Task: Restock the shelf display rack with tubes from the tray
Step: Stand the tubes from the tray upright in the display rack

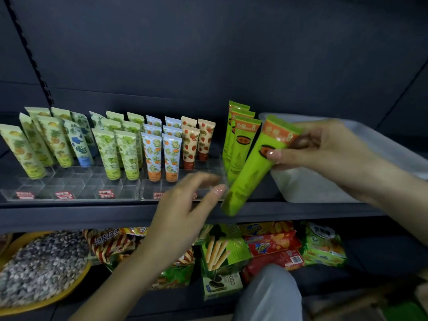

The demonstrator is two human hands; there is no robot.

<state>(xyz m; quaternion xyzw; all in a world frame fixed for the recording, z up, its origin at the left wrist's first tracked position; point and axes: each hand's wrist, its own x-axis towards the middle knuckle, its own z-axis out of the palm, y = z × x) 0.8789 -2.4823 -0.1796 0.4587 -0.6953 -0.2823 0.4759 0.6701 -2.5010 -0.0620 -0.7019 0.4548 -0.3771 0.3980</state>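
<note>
- Head view: your right hand (328, 147) pinches the green tube (252, 172) near its flat top, tilted, cap low, at the right end of the display rack (69, 188).
- Your left hand (183, 209) hovers at the rack's front, fingers loosely spread.

A person's right grip (324, 147) pinches the orange-banded top of a bright green tube (252, 172), which tilts with its cap end low over the shelf (69, 215) edge. The left grip (185, 205), fingers spread and blurred, hovers before the clear display rack (58, 184) of upright patterned tubes (126, 154). Three matching green tubes (240, 147) stand near a white tray (301, 188).
</note>
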